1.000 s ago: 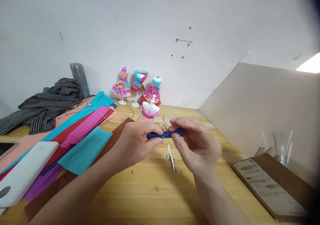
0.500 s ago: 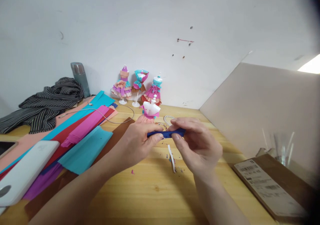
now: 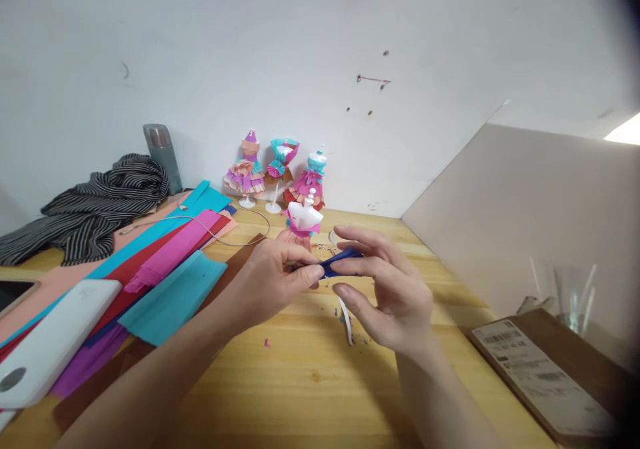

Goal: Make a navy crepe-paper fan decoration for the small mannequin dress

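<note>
A narrow folded strip of dark blue crepe paper [image 3: 339, 261] is held above the table. My left hand [image 3: 277, 272] pinches its left end between thumb and fingers. My right hand [image 3: 387, 289] is at the other end, fingers spread and thumb apart, with the fingertips against or just in front of the paper; whether they touch it I cannot tell. Just behind the hands stands a small white dress form [image 3: 305, 217] in a pink and peach paper dress. Below the paper, a curled white strip [image 3: 346, 321] lies among tiny coloured scraps.
Three more dressed miniature forms, one a purple and peach dress [image 3: 245, 169], stand by the wall. Coloured crepe sheets [image 3: 173, 299], a white device [image 3: 55, 342], a striped cloth [image 3: 107, 196] and a flask [image 3: 164, 159] are left. A cardboard box [image 3: 545, 376] lies right.
My right thumb and fingers have come apart from their pinch on the blue paper. The strip, flat and level before, now looks twisted or bunched. My left hand still pinches its end.
</note>
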A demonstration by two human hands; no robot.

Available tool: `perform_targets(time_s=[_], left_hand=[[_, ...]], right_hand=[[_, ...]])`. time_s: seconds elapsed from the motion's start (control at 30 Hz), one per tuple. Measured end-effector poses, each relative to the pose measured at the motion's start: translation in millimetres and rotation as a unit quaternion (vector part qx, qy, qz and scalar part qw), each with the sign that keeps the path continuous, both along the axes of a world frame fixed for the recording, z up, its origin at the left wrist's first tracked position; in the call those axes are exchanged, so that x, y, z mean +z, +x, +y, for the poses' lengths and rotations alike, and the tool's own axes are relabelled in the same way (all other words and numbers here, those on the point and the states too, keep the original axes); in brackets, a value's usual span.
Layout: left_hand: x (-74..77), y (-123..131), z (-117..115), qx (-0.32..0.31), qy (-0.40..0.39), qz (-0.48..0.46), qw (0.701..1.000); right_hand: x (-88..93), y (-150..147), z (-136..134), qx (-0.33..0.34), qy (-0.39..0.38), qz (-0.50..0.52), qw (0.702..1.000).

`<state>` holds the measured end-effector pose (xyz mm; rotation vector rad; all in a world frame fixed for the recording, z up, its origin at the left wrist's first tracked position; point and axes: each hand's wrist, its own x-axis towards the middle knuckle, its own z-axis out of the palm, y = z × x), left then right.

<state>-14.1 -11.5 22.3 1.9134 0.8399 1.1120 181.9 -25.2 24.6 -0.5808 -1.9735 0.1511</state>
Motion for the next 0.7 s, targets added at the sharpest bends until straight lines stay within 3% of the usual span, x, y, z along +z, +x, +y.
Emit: perform_targets(time_s=[0.27,0.7], left_hand=[[6.1,0.7,-3.1,-0.015,0.018,0.028,0.999],[9.2,0.3,-7.6,-0.039,0.010,0.050,0.998]], right_hand=[[-1.7,-3.3,1.6,-0.044,0.007,0.002,0.999],[-11.3,-0.3,4.5,-0.021,-0.123,0.044,0.991]])
